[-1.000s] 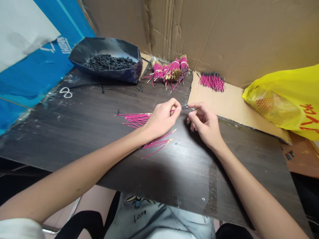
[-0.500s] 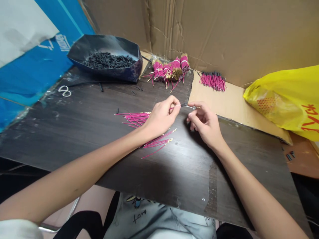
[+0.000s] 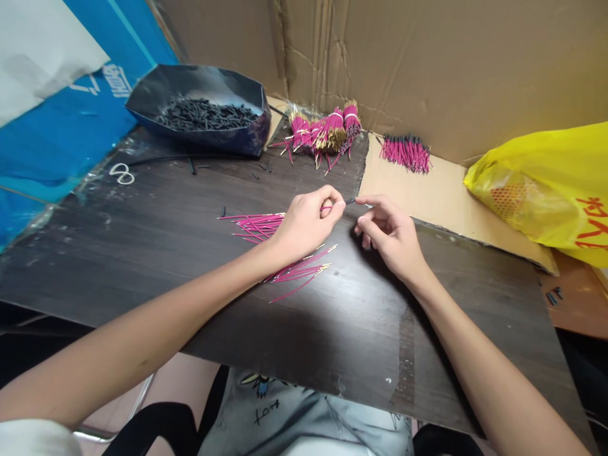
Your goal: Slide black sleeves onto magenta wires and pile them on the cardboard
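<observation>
Pinching one pink wire (image 3: 327, 208) in left hand (image 3: 304, 227), right hand (image 3: 387, 231) pinches black sleeve (image 3: 350, 201) onto it (loose wires (image 3: 261, 226) left, finished pile (image 3: 406, 154) small).

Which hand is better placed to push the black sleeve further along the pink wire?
Probably the right hand: its fingertips pinch the black sleeve at the wire's end. The left hand grips the pink wire.

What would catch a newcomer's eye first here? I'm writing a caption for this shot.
At centre, the left hand and right hand pinch a thin pink wire with a short black sleeve between their fingertips, above loose pink wires on the dark wooden tabletop. Behind lie tied pink wire bundles and a dark tray of black sleeves; a yellow plastic bag sits far right.
</observation>
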Tool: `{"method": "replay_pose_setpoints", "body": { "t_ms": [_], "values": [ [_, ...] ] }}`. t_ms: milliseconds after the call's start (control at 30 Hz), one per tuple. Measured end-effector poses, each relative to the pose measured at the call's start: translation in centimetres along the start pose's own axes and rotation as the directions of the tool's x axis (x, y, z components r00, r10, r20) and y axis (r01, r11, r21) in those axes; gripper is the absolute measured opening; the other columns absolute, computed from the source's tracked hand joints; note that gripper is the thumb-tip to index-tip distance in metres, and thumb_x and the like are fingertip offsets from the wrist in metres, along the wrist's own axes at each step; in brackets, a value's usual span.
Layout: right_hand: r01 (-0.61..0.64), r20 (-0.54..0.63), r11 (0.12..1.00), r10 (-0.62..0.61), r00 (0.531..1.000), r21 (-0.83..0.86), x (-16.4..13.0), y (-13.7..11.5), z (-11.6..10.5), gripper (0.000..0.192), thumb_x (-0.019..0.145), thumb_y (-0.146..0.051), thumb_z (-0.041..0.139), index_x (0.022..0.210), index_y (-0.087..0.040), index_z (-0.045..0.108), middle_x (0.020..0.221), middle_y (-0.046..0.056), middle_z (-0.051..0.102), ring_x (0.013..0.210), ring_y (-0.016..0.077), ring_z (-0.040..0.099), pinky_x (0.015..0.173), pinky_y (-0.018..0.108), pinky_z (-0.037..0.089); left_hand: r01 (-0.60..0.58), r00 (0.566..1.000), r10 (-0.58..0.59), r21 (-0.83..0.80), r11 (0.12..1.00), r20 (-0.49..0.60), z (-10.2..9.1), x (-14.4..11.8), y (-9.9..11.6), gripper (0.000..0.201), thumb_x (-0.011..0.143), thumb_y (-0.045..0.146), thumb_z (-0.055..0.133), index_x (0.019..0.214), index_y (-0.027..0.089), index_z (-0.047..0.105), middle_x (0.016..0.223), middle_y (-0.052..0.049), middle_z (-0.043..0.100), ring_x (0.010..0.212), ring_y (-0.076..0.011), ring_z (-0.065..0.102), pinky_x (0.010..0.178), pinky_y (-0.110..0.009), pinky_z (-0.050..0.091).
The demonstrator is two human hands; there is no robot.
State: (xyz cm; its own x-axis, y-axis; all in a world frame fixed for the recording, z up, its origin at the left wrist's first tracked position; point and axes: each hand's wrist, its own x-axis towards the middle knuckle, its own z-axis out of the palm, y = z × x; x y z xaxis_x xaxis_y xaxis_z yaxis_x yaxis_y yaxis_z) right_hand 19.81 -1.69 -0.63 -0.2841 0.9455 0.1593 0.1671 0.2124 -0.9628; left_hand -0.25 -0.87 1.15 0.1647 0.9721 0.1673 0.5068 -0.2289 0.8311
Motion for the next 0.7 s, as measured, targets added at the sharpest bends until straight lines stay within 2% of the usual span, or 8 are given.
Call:
{"method": "replay_pose_setpoints", "body": {
  "t_ms": [267,400,467,600,700],
  "values": [
    [-0.040,0.000,0.998,0.040,0.999,0.044,0.23,0.07,-0.05,0.030,0.097,-0.033,0.068,0.125,-0.022,0.068,0.080,-0.003,0.070,0.056,0.0079,0.059,0.052,0.021,0.044,0.022,1.000,-0.023,-0.011,1.000,-0.017,-0.16,0.14,0.22,0.017,0.096,0.028,0.058,0.084,0.017,0.065,0.066,0.005,0.044,0.063,-0.0085,0.040,0.066,-0.026,0.029],
    [-0.030,-0.025,0.994,0.032,0.999,0.101,0.26,0.04,0.05,0.036,0.099,-0.042,0.070,0.128,-0.021,0.065,0.079,-0.004,0.069,0.054,0.0067,0.058,0.049,0.020,0.041,-0.013,1.000,0.014,-0.058,0.998,0.014,-0.04,-0.05,0.33,0.018,0.096,0.030,0.060,0.086,0.016,0.065,0.067,0.005,0.046,0.064,-0.0077,0.040,0.065,-0.025,0.030],
    [-0.016,-0.011,0.992,0.017,1.000,0.125,0.23,0.03,0.14,0.035,0.100,-0.045,0.071,0.123,-0.020,0.065,0.078,-0.003,0.068,0.053,0.0062,0.058,0.048,0.019,0.040,-0.043,0.998,0.047,-0.077,0.996,0.051,0.09,-0.28,0.36,0.018,0.097,0.030,0.060,0.087,0.016,0.067,0.067,0.006,0.047,0.064,-0.0069,0.040,0.065,-0.024,0.031],
    [-0.011,0.007,0.993,0.010,1.000,0.118,0.13,0.24,0.32,0.029,0.102,-0.046,0.070,0.099,-0.017,0.065,0.079,-0.002,0.068,0.055,0.0046,0.058,0.048,0.018,0.039,-0.065,0.990,0.074,-0.071,0.995,0.122,0.29,-0.65,0.39,0.018,0.099,0.029,0.059,0.090,0.015,0.068,0.070,0.005,0.054,0.065,-0.0064,0.041,0.066,-0.023,0.032],
    [-0.021,-0.020,0.992,0.023,1.000,0.126,0.17,0.46,0.35,0.030,0.101,-0.047,0.071,0.098,-0.017,0.065,0.079,-0.002,0.068,0.054,0.0042,0.059,0.048,0.017,0.040,-0.076,0.989,0.083,-0.058,0.995,0.121,0.18,-0.56,0.41,0.019,0.101,0.029,0.058,0.093,0.015,0.069,0.075,0.004,0.060,0.067,-0.0065,0.045,0.069,-0.023,0.034]
  ]
}}
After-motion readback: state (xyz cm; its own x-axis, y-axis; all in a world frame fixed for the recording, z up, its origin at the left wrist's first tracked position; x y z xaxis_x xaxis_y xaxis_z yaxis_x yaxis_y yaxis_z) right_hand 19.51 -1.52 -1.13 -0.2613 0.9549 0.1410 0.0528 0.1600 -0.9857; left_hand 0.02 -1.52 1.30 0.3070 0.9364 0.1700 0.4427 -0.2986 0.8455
